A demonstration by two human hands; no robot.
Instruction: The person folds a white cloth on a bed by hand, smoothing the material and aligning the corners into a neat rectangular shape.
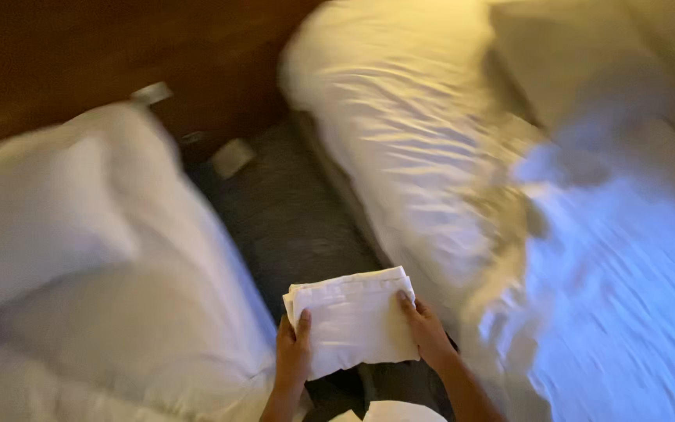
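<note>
White folded cloth (353, 320) lies low-centre in the frame, long axis left-right, gripped at its ends by left hand (294, 352) and right hand (425, 328).

Looked like a hotel-style bedroom. Two beds in white linen, left bed (80, 258) and right bed (447, 156), sat side by side with a narrow strip of dark carpet (291, 219) between them, against a dark wood wall panel (80, 47). Warm, dim lighting.
</note>
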